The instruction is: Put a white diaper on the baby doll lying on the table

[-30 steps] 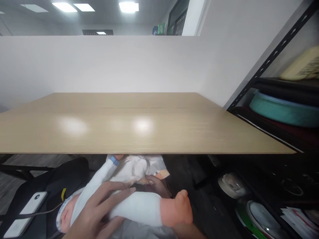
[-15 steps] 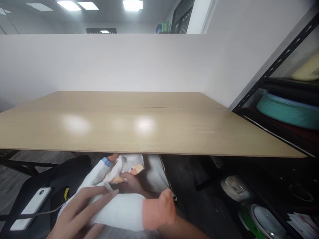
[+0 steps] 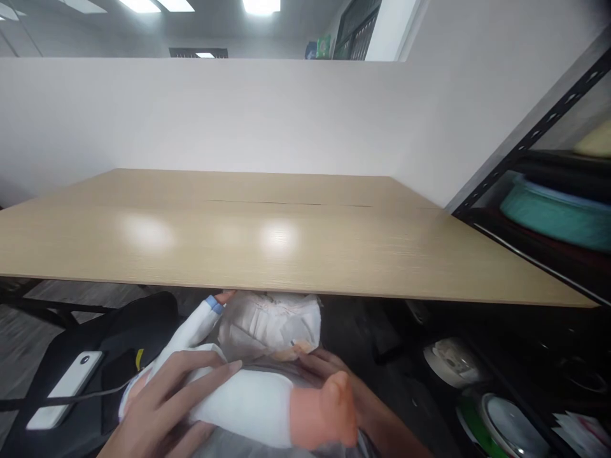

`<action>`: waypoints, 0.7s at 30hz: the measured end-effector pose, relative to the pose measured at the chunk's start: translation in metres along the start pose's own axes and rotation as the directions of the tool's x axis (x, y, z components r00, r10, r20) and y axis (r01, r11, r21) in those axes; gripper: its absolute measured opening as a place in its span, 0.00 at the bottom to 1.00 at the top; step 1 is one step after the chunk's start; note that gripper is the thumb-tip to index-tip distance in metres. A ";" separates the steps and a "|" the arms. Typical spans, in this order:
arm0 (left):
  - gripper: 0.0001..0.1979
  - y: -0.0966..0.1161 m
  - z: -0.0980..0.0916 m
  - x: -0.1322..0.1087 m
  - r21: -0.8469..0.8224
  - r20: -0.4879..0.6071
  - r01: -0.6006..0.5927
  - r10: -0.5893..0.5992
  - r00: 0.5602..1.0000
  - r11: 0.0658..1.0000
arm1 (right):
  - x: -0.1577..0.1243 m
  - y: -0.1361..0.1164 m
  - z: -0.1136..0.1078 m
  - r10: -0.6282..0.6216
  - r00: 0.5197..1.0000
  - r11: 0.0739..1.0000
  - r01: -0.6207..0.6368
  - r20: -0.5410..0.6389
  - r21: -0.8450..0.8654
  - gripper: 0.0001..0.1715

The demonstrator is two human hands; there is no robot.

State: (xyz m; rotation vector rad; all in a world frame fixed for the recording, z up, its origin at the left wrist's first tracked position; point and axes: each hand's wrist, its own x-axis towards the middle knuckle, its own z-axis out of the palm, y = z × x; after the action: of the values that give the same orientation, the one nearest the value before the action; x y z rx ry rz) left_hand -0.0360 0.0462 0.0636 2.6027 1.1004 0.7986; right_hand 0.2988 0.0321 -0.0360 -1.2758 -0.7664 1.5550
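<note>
A baby doll (image 3: 248, 404) in a white outfit lies across my lap, one bare orange-pink limb end (image 3: 327, 410) pointing right. Its blue-cuffed arm (image 3: 203, 321) reaches toward the table edge; its head is out of sight. My left hand (image 3: 176, 394) is closed over the doll's white-clothed body, its fingers curled round it. Beyond the doll, a white diaper (image 3: 272, 324) with gathered folds is spread out, its far edge hidden under the tabletop. At its near right corner, by a peach-coloured patch, my right hand (image 3: 329, 369) pinches it, partly behind the doll's limb.
A wooden table (image 3: 277, 248) stretches just ahead, below a white partition (image 3: 248, 114). On a black seat at left lie a white phone (image 3: 67, 385) and a cable. Right of me, a black shelf rack (image 3: 534, 133) holds a teal item (image 3: 558, 213); lidded containers sit lower down.
My right hand has moved right with the diaper's corner, and the bunched diaper is now spread wider. My left hand stays on the doll. The view has shifted slightly.
</note>
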 end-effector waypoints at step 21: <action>0.29 0.059 0.076 0.076 -0.182 0.380 -0.305 0.353 0.855 0.935 | 0.041 -0.097 0.038 -0.370 0.636 0.062 0.745 0.678 -0.665 0.22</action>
State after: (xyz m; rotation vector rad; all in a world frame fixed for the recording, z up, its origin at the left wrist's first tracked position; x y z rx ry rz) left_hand 0.0852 0.0603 0.0534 2.7171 0.4827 0.3275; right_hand 0.2894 0.1085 0.0457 -1.1131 -2.3611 0.4808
